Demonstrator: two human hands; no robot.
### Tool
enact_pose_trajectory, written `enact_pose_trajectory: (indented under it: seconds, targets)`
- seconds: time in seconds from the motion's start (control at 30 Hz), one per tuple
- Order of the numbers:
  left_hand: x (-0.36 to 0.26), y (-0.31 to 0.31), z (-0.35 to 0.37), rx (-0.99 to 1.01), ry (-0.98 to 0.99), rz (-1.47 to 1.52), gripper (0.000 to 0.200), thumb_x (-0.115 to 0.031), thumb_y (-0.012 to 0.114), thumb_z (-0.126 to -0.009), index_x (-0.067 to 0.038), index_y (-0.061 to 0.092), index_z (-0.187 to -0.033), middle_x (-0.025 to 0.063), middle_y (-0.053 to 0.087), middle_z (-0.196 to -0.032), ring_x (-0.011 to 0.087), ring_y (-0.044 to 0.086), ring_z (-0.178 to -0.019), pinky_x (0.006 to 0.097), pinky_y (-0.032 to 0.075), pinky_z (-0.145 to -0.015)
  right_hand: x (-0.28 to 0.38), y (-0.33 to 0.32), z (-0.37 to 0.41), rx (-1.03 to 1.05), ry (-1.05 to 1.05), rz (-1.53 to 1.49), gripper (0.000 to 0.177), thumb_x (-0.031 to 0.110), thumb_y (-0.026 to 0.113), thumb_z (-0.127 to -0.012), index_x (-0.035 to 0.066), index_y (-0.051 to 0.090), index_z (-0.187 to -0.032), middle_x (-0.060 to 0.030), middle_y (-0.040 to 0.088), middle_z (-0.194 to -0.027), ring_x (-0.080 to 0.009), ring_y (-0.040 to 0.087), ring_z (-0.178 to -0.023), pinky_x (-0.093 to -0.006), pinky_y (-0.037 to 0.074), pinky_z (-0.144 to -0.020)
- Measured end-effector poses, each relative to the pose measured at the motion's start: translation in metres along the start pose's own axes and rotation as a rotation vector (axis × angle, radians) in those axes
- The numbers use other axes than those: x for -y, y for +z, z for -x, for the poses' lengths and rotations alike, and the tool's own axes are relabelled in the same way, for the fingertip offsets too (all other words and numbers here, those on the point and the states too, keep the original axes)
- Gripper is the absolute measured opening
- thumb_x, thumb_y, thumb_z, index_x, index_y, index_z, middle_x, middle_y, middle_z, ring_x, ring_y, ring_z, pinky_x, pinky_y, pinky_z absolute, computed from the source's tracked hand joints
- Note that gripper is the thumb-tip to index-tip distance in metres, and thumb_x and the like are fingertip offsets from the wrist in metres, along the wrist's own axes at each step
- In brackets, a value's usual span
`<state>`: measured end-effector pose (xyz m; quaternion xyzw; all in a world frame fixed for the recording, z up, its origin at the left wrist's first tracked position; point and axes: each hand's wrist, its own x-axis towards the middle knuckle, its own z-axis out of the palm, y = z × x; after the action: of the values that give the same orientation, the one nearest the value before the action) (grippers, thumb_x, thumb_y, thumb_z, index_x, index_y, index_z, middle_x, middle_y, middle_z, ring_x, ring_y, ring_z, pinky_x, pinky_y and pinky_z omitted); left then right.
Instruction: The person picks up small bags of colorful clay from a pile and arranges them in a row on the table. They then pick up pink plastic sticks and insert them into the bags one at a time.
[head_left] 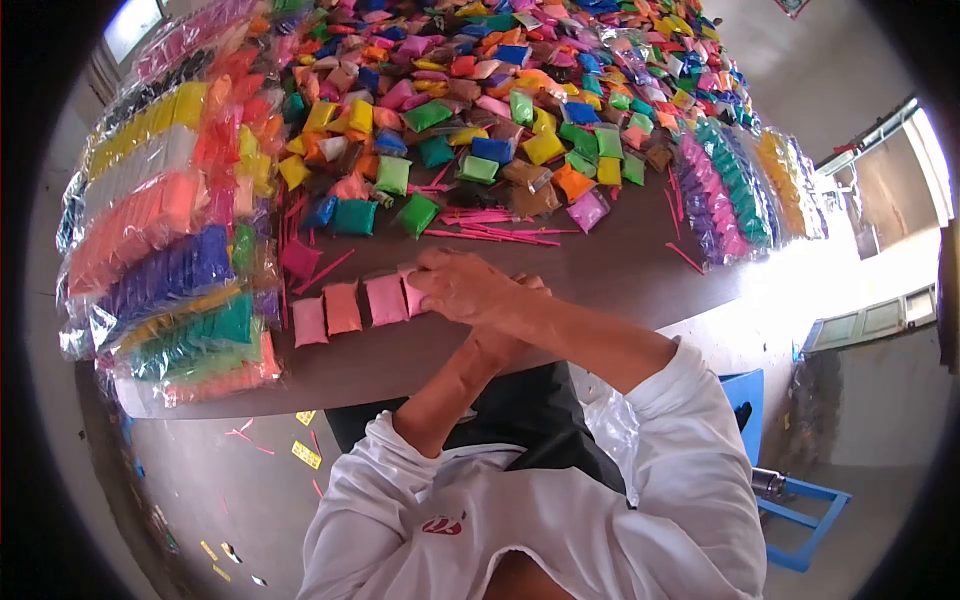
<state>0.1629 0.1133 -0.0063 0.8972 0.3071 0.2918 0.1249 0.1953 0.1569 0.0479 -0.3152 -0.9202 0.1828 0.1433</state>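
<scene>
My arms cross over the table. My right hand (462,286) reaches to the left, its fingers curled at the edge of a pink packet (412,292). This packet ends a short row of small clear-wrapped packets: a pink one (386,301), a coral one (343,308) and a light pink one (310,321). My left hand (510,342) lies beneath the right wrist, mostly covered by it. Only a few of its fingertips show past the right forearm, and what they hold, if anything, is hidden.
A large heap of colourful packets (490,150) covers the table's far side. Thin pink plastic sticks (495,232) lie in front. Stacked bags of sorted packets (160,220) stand at left, more bags (735,190) at right. A blue stool (805,525) is on the floor.
</scene>
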Motion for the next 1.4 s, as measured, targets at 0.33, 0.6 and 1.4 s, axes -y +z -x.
enact_pose_trajectory:
  seconds: [0.33,0.6,1.4]
  targets:
    - [-0.016,-0.021,-0.012,-0.191,-0.131,0.245,0.024,-0.015,0.071,-0.078,-0.005,0.053,-0.068,0.0112,0.055,-0.074,0.0331,0.056,-0.07,0.0423,0.048,-0.065,-0.059,-0.075,-0.029,-0.567,0.132,0.152,0.018,0.009,0.055,-0.085,0.006,0.064,-0.1,-0.0172,0.064,-0.091,-0.0367,0.063,-0.087,-0.0423,0.052,-0.075]
    - [-0.018,-0.024,-0.013,-0.231,-0.129,0.261,0.026,-0.015,0.07,-0.079,-0.004,0.052,-0.065,0.0113,0.054,-0.071,0.0326,0.056,-0.068,0.042,0.048,-0.062,-0.183,-0.124,-0.086,-0.454,0.624,0.196,0.031,0.029,0.064,-0.081,0.005,0.065,-0.102,-0.0206,0.066,-0.105,-0.0395,0.061,-0.101,-0.049,0.048,-0.086]
    - [-0.004,-0.026,-0.004,-0.31,-0.572,1.046,0.039,-0.034,0.049,-0.101,-0.001,0.06,-0.084,-0.0019,0.054,-0.074,0.0074,0.049,-0.073,0.0256,0.041,-0.063,-0.067,-0.077,0.119,-0.815,0.576,-1.355,0.014,0.012,0.054,-0.093,0.004,0.063,-0.1,0.0004,0.06,-0.089,-0.0077,0.057,-0.079,-0.0229,0.045,-0.066]
